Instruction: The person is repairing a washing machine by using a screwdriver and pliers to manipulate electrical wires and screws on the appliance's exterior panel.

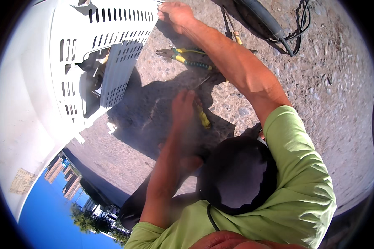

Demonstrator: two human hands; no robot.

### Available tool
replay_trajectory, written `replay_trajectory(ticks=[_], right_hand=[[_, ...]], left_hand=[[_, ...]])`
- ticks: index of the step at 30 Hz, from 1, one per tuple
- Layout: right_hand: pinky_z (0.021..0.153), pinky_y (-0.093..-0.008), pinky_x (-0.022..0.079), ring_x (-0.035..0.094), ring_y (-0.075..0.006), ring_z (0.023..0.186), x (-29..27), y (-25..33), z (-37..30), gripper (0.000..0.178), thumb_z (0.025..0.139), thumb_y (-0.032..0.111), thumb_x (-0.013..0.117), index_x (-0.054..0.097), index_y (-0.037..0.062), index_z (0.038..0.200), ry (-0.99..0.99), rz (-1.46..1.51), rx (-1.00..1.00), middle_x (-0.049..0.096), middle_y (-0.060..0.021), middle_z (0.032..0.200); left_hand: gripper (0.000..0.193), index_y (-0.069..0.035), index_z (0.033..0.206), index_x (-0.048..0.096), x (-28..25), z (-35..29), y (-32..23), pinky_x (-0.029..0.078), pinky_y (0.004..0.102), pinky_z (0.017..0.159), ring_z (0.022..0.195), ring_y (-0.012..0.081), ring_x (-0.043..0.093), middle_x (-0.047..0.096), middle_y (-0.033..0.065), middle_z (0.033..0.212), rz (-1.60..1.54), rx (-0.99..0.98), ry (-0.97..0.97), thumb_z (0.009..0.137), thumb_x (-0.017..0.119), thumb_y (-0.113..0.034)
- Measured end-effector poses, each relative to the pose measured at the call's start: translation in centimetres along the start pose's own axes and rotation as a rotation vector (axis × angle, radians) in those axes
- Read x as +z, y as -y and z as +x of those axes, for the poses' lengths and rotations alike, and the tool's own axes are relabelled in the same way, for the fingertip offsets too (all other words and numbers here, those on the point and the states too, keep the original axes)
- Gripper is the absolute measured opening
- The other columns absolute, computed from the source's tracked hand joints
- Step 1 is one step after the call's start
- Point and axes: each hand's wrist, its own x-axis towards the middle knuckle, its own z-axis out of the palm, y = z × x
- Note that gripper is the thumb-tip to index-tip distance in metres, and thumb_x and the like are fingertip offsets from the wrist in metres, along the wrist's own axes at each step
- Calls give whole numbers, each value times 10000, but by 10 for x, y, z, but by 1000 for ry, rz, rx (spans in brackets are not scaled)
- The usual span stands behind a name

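A white metal panel with rows of slots (pixel 120 25) stands at the upper left, part of a large white casing (pixel 23 108). Through a gap in it, dark inner parts show. My right hand (pixel 176 15) is closed on the panel's far right corner, fingers curled over the edge. In the shade below, my left hand (pixel 183 106) is low over the ground with its fingers drawn together; what they hold is hard to make out. A thin metal shaft (pixel 202 81) shows by its fingertips. Beside it is a yellow tool handle (pixel 204 119).
Pliers with yellow-green handles (pixel 180 56) lie on the rough concrete beyond my left hand. A screwdriver with a pale handle (pixel 237 36) is under my right forearm. A dark power tool with a cord (pixel 266 20) lies at the far right. Buildings (pixel 70 184) show at lower left.
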Motion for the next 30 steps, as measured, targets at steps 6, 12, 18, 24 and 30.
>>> replay_trajectory(ticks=[6, 12, 18, 24, 30], right_hand=[[634, -275, 559, 652, -177, 721, 15, -20, 15, 115, 891, -41, 671, 604, -85, 974, -206, 237, 17, 671, -131, 863], [629, -265, 561, 671, -185, 742, 11, -22, 16, 107, 891, -32, 686, 607, -68, 952, -214, 226, -3, 679, -138, 877], [664, -275, 563, 667, -191, 768, 16, -19, 12, 127, 876, -17, 702, 599, -33, 950, -226, 149, -14, 676, -125, 907], [635, -281, 553, 654, -185, 704, 14, -22, 15, 127, 864, -15, 715, 601, -35, 914, -208, 115, -30, 674, -129, 845], [649, -278, 548, 653, -182, 725, 11, -21, 17, 119, 874, -6, 707, 610, -32, 938, -180, 141, 8, 678, -123, 854]], left_hand=[[223, -14, 884, 597, -1, -1, -8, 482, 308, 587, 627, 160, 600, 636, 84, 720, 50, 0, -11, 986, 556, -208], [235, -10, 877, 595, -2, 0, -4, 482, 309, 597, 633, 161, 605, 637, 85, 721, 63, 21, 1, 987, 552, -212], [259, -34, 870, 614, -3, 0, 1, 431, 240, 601, 639, 91, 578, 675, 58, 703, 60, 29, -9, 1010, 535, -238], [259, -29, 880, 617, 0, 0, -2, 436, 241, 599, 641, 94, 590, 675, 61, 700, 47, 27, -2, 1007, 542, -242], [270, -5, 877, 626, -7, 5, 6, 470, 309, 640, 659, 153, 612, 658, 74, 727, 140, 33, 2, 1000, 539, -228]])
